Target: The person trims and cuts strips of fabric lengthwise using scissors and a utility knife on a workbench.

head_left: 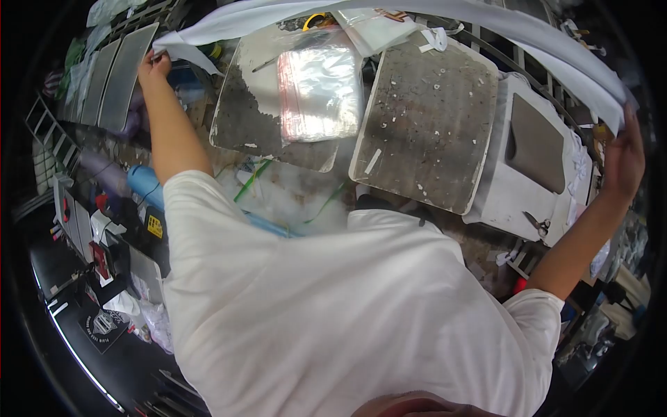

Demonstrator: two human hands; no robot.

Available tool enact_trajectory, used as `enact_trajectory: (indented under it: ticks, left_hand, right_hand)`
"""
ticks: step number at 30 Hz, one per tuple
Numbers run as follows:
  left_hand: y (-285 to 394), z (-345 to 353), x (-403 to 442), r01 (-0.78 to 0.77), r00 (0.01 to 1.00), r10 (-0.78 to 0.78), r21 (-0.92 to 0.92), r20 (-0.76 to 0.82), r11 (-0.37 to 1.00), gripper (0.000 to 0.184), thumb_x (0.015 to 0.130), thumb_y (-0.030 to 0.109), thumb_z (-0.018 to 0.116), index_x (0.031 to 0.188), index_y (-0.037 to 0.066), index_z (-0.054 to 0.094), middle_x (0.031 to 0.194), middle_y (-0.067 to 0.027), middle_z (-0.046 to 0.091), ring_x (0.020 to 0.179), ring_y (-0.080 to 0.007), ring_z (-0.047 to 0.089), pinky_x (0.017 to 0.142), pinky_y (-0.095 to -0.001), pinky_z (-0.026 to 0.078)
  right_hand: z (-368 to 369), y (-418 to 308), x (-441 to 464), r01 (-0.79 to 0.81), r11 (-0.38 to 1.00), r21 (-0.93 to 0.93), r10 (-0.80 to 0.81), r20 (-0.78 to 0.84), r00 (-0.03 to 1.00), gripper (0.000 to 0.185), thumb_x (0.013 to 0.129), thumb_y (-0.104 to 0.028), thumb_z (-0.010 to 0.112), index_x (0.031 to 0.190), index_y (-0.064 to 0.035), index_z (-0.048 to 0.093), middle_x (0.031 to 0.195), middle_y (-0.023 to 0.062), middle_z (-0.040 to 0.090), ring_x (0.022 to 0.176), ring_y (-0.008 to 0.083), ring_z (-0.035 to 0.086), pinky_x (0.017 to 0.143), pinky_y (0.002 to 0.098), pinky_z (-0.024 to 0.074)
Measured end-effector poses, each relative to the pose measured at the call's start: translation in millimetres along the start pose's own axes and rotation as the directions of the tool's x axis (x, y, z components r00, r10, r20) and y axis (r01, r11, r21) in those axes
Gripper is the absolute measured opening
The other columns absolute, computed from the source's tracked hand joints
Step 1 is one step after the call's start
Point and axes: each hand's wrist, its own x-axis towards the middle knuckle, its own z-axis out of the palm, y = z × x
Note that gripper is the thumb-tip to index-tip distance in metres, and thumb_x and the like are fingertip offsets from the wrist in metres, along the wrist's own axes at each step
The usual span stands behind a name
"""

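Note:
A long strip of white fabric (292,12) arcs across the top of the view, stretched between both hands. At the upper left, my left hand (157,67) is closed on one end of it, and a loose corner hangs beside the fingers. My right hand (625,156), raised at the far right, grips the other end, with the fingers partly hidden by the cloth. Below the fabric lies a stack of clear plastic bags (321,94) on a worn board (240,128). A pair of scissors (536,224) rests on a white-covered board near my right forearm.
A dark, speckled board (425,125) stands at the centre right. Beside it, a grey panel (536,142) lies on the white-covered board. A blue roll (144,186) and green straps (253,179) are near my left arm. A yellow roll of tape (314,21) sits behind the bags.

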Motion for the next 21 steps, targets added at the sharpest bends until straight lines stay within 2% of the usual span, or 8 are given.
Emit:
enact_trajectory:
  ticks: [5,7,9,11,13,17,19,21]
  left_hand:
    - [11,-51,10,-0.070,0.997,0.078,0.221,-0.026,0.973,0.026,0.091,-0.005,0.046,0.115,-0.008,0.052,0.116,-0.0205,0.061,0.111,-0.0347,0.059,0.097,-0.0456,0.050]
    - [27,-75,32,0.132,0.991,-0.135,0.226,0.001,0.965,0.026,0.093,-0.007,0.043,0.117,-0.010,0.051,0.119,-0.0219,0.060,0.113,-0.0338,0.058,0.099,-0.0440,0.049]
    - [6,-82,20,0.047,0.993,-0.010,0.305,-0.121,0.951,0.028,0.095,-0.006,0.042,0.122,-0.008,0.049,0.121,-0.0207,0.058,0.113,-0.0309,0.058,0.098,-0.0425,0.049]
    - [-21,-98,11,-0.228,0.940,0.311,0.419,-0.142,0.879,0.039,0.093,-0.009,0.039,0.132,-0.004,0.045,0.126,-0.0217,0.054,0.118,-0.0327,0.055,0.103,-0.0453,0.046]
    - [-59,-99,-66,-0.171,0.972,0.234,0.670,-0.004,0.722,0.051,0.090,-0.012,0.036,0.140,0.000,0.039,0.132,-0.0229,0.050,0.123,-0.0347,0.050,0.106,-0.0484,0.041]
    - [-87,-186,-81,-0.221,0.969,0.245,0.518,0.022,0.826,0.042,0.093,-0.005,0.045,0.135,-0.004,0.043,0.126,-0.0220,0.054,0.116,-0.0353,0.054,0.104,-0.0490,0.043]
    - [-102,-225,-85,0.025,1.000,-0.017,0.430,-0.023,0.902,0.048,0.089,-0.007,0.051,0.136,-0.004,0.040,0.121,-0.0205,0.056,0.113,-0.0323,0.056,0.101,-0.0472,0.046]
    - [-140,-227,-124,-0.064,0.995,0.095,0.610,-0.019,0.790,0.050,0.088,-0.009,0.050,0.136,0.000,0.039,0.123,-0.0187,0.054,0.114,-0.0322,0.055,0.100,-0.0465,0.046]
  right_hand:
    - [1,20,-41,0.064,0.987,-0.147,-0.113,-0.356,0.927,0.035,0.098,-0.011,0.047,0.127,0.0085,0.053,0.129,0.0146,0.057,0.121,0.0222,0.052,0.103,0.0355,0.0416]
    - [-39,24,-44,0.018,0.982,-0.188,-0.080,-0.325,0.942,0.035,0.099,-0.011,0.046,0.127,0.0085,0.053,0.129,0.0151,0.057,0.120,0.0224,0.054,0.104,0.0359,0.0419]
    - [-73,22,-44,-0.126,0.989,0.073,0.123,0.040,0.992,0.034,0.099,-0.009,0.045,0.127,0.0085,0.053,0.131,0.0155,0.056,0.119,0.0227,0.055,0.103,0.0352,0.0430]
    - [-66,24,-51,-0.116,0.993,0.026,0.117,-0.022,0.993,0.033,0.099,-0.008,0.044,0.126,0.0082,0.054,0.131,0.0156,0.055,0.119,0.0228,0.055,0.104,0.0351,0.0433]
    - [-64,26,-59,-0.107,0.994,-0.020,0.105,-0.082,0.991,0.031,0.099,-0.007,0.043,0.124,0.0078,0.055,0.132,0.0156,0.055,0.119,0.0228,0.055,0.104,0.0349,0.0437]
    - [-80,52,-76,-0.128,0.984,-0.127,0.112,-0.129,0.985,0.038,0.098,-0.013,0.049,0.131,0.0055,0.048,0.131,0.0143,0.056,0.116,0.0218,0.057,0.104,0.0350,0.0429]
    - [-115,85,-84,-0.357,0.895,-0.267,0.271,-0.311,0.911,0.045,0.096,-0.019,0.054,0.134,0.0036,0.045,0.129,0.0124,0.057,0.114,0.0207,0.058,0.100,0.0334,0.0439]
    - [-141,123,-94,-0.460,0.843,-0.279,0.389,-0.274,0.880,0.042,0.095,-0.022,0.058,0.129,0.0017,0.050,0.123,0.0099,0.060,0.112,0.0198,0.058,0.096,0.0324,0.0453]
